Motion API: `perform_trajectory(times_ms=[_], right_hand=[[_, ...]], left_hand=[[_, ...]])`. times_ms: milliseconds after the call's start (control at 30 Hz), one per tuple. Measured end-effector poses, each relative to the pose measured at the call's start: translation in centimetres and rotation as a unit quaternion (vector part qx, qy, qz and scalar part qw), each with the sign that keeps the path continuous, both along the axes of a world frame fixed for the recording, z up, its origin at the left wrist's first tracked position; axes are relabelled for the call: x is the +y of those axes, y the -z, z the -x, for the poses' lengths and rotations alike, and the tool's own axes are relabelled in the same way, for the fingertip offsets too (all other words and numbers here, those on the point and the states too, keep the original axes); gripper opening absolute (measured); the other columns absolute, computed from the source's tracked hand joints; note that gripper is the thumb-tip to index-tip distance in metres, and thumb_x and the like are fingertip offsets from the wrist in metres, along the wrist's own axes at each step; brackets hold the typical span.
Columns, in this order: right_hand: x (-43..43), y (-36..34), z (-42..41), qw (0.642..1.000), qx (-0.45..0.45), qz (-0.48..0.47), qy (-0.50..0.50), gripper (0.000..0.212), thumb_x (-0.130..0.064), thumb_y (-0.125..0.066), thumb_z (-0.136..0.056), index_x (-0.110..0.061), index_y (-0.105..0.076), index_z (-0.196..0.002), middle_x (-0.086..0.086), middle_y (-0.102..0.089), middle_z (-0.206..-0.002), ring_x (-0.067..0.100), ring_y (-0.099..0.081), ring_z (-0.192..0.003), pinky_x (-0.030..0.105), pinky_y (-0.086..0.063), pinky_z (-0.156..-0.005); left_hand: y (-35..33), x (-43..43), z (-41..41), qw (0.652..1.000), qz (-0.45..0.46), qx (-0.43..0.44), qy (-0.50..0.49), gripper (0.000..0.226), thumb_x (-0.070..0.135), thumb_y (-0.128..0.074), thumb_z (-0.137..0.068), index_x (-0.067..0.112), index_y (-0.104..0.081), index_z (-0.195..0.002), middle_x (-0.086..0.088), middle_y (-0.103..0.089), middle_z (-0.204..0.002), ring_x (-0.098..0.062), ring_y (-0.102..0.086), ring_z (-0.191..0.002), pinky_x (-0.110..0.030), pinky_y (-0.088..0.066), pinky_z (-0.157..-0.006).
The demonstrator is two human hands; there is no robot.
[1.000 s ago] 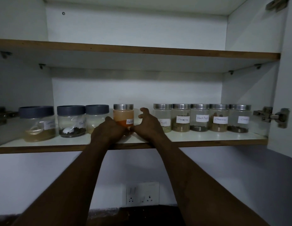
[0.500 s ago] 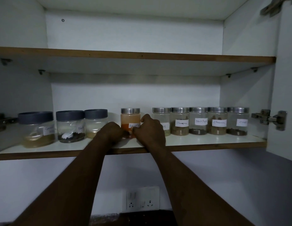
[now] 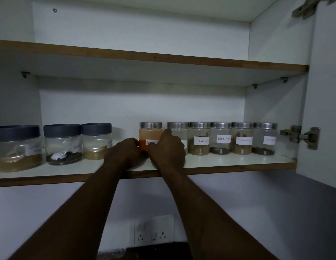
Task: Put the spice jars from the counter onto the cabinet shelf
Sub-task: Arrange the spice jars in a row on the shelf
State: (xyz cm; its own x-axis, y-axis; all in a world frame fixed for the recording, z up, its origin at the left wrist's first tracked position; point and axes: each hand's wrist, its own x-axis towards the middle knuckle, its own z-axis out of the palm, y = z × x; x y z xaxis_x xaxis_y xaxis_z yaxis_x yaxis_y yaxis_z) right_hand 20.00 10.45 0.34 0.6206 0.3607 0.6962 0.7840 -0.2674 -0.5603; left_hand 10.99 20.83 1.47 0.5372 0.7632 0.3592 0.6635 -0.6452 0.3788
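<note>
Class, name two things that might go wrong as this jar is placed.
1. The right hand grips the orange jar close beside the next steel-lidded jar; pulling the fingers out might knock that one.
2. The left hand holds the orange jar low; a nudge may tip it.

I see the orange-powder jar (image 3: 150,136) as clear and smooth, glass or plastic I can't tell, with a brushed metal lid (image 3: 150,125). The small jars (image 3: 220,145) beside it have the same metal lids. The wider jars (image 3: 63,149) have matt dark-grey plastic lids (image 3: 62,130). The labels (image 3: 201,140) are matt white paper. The shelf (image 3: 229,162) top is smooth white laminate with a slight sheen, and its front edge (image 3: 238,170) looks like brown wood. The hinge (image 3: 299,136) is dull metal. The socket plate (image 3: 154,230) is glossy white plastic.
</note>
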Motion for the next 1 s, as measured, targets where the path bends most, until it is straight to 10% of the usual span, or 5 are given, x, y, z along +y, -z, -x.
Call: perform_trajectory(times_ms=[667, 1000], right_hand=[[-0.5, -0.3, -0.3, 0.999, 0.035, -0.008, -0.001, 0.065, -0.039, -0.072, -0.081, -0.013, -0.047, -0.135, 0.008, -0.063, -0.127, 0.029, -0.063, -0.116, 0.037, -0.053, -0.089], [0.1, 0.4, 0.5, 0.984, -0.147, 0.048, -0.090, 0.027, -0.047, -0.073, -0.084, -0.025, -0.059, -0.091, 0.000, -0.070, -0.084, 0.023, -0.067, -0.078, 0.033, -0.053, -0.065]], left_hand=[[0.3, -1.4, -0.1, 1.000, -0.030, 0.007, -0.001, 0.071, 0.068, -0.062, -0.085, 0.032, -0.051, -0.145, 0.001, -0.063, -0.138, -0.023, -0.062, -0.120, -0.041, -0.051, -0.101], [1.1, -2.5, 2.7, 0.983, -0.074, -0.149, -0.077, 0.018, 0.026, -0.077, -0.082, 0.012, -0.072, -0.091, -0.006, -0.072, -0.089, -0.023, -0.068, -0.084, -0.030, -0.050, -0.071]])
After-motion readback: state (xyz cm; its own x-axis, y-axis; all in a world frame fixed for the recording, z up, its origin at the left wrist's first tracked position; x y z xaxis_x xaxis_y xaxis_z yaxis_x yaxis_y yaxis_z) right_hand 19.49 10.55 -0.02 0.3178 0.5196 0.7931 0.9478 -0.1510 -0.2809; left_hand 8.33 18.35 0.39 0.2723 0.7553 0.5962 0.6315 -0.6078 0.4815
